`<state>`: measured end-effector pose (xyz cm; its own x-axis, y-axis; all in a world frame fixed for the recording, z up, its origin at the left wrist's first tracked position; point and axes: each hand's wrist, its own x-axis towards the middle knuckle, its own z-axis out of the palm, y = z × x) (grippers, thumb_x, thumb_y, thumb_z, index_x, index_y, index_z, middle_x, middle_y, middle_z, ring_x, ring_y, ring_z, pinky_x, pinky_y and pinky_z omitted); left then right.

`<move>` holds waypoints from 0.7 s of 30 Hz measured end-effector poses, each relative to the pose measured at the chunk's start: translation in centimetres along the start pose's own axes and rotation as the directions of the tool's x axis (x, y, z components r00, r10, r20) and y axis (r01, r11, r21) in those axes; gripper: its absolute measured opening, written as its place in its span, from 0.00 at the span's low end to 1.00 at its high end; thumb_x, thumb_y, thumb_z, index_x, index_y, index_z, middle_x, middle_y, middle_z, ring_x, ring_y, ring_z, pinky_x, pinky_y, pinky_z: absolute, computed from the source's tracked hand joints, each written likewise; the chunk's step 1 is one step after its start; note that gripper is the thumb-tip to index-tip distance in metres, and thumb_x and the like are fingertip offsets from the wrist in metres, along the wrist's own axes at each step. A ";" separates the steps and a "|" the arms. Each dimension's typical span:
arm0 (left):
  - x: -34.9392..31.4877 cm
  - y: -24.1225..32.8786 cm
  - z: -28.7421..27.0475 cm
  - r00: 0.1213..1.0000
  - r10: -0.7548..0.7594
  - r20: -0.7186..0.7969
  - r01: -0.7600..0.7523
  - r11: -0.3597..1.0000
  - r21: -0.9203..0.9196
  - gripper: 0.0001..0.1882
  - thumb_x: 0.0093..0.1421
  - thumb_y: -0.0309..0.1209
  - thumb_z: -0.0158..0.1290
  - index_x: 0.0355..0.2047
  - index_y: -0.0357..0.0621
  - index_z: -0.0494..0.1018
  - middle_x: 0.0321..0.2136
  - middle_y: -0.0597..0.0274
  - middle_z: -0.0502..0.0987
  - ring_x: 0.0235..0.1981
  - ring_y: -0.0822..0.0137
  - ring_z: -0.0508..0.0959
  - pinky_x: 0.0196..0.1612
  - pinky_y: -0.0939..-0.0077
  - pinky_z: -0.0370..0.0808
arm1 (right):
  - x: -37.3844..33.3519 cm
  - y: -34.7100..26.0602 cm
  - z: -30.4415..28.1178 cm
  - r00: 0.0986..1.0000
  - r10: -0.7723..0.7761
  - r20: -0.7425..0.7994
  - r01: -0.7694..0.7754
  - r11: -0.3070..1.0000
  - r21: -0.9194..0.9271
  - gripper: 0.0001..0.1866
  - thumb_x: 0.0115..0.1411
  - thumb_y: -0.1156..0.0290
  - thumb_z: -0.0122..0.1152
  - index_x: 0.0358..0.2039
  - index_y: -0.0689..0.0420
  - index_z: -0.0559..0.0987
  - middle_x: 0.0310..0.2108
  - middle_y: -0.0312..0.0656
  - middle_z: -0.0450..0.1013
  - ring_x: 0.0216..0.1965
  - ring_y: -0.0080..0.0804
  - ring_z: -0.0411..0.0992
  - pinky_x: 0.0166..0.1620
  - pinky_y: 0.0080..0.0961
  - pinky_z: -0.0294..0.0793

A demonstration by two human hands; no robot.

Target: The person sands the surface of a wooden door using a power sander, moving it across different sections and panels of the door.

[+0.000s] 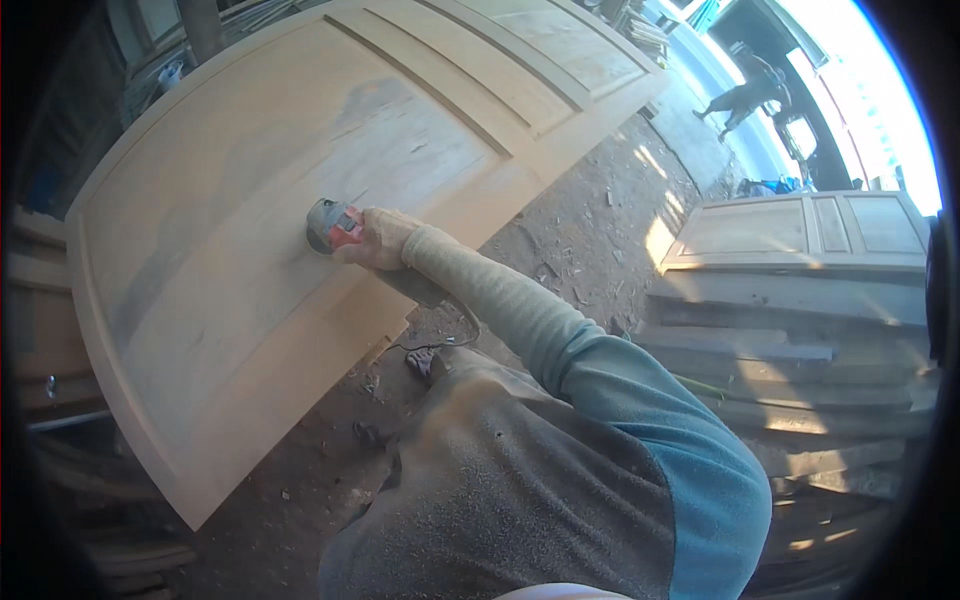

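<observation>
My right hand (384, 238) is wrapped round a red and grey angle grinder (343, 226), with its head resting on a recessed panel of a large wooden door (225, 270). Dusty grey smears and pale streaks mark the wood around and beyond the tool. The door lies across the left and middle of the view, its raised frame and several panels facing up. A dark cord (465, 315) trails from behind the grinder toward the ground. The grinder's disc is mostly hidden underneath it. My left hand is out of view.
Wood chips litter the dirt floor (570, 260). At right, a second panelled door (750, 228) lies by stacked planks (740, 345). Another person (750, 95) is on the pale walkway at far right. More timber (45, 270) lines the left side.
</observation>
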<state>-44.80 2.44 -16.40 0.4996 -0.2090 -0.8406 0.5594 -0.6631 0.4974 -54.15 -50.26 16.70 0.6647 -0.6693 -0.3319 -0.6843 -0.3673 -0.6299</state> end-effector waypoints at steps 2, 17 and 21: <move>2.0 0.3 -3.5 0.999 -0.011 0.031 0.008 0.995 0.100 0.30 0.65 0.50 0.49 0.56 0.39 0.69 0.44 0.53 0.77 0.41 0.64 0.79 0.39 0.69 0.78 | 1.4 4.4 -0.8 0.990 0.075 -0.123 -0.065 0.994 0.085 0.32 0.50 0.43 0.64 0.42 0.61 0.81 0.42 0.57 0.77 0.53 0.37 0.74 0.55 0.30 0.69; 7.4 -1.8 -17.0 0.940 0.162 0.301 -0.228 0.954 0.197 0.23 0.66 0.45 0.50 0.48 0.36 0.71 0.35 0.61 0.78 0.35 0.67 0.79 0.35 0.72 0.77 | -9.5 -19.9 17.7 0.993 -0.117 0.022 0.112 0.981 0.156 0.34 0.50 0.47 0.65 0.43 0.67 0.76 0.36 0.55 0.78 0.42 0.51 0.77 0.48 0.37 0.72; 5.0 -6.6 -20.4 0.950 0.178 0.255 -0.227 0.958 0.177 0.21 0.65 0.44 0.52 0.46 0.37 0.72 0.32 0.62 0.78 0.32 0.68 0.80 0.34 0.72 0.76 | -11.8 -22.3 20.4 0.978 -0.210 -0.005 0.204 0.942 0.265 0.32 0.49 0.47 0.66 0.41 0.65 0.77 0.33 0.52 0.78 0.39 0.47 0.78 0.44 0.37 0.73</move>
<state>-32.46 20.41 -19.51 0.4063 -0.4999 -0.7648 0.3052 -0.7147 0.6293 -40.62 -21.05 20.32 0.7921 -0.5805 -0.1885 -0.4301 -0.3116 -0.8473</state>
